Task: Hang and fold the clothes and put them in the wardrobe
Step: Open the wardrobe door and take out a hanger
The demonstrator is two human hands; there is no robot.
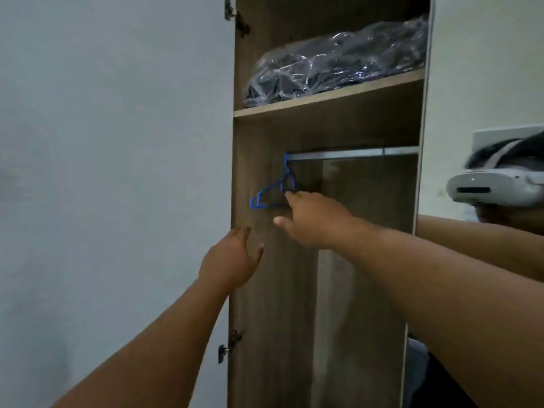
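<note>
Since the wardrobe (pixel 294 290) is standing open and the only thing on the rail (pixel 353 153) is a bare blue plastic hanger (pixel 272 192), I'd say this is the "grab a hanger" step, right at the start of the hanging part. No loose clothes are in view at all, so whatever's meant to be hung must be somewhere out of shot. That hanger sits at the far left end of the rail, hook over the bar, hanging just beside the left inner wall. The right hand (pixel 315 219) is reaching in with fingers stretched out, index tip right at the hanger's lower bar, maybe touching, but nothing is curled round it, so no grasp yet. The left hand (pixel 232 257) is loose and flat against the front edge of the left side panel, holding nothing. Up on the shelf (pixel 323 97) there's a dark bundle in clear plastic wrap (pixel 335 60), and the mirror on the right door (pixel 485 69) shows a headset reflection. Next move, I reckon: close the fingers on the hanger and lift it so the hook clears the rail, which looks a bit tight that near the wall.
</note>
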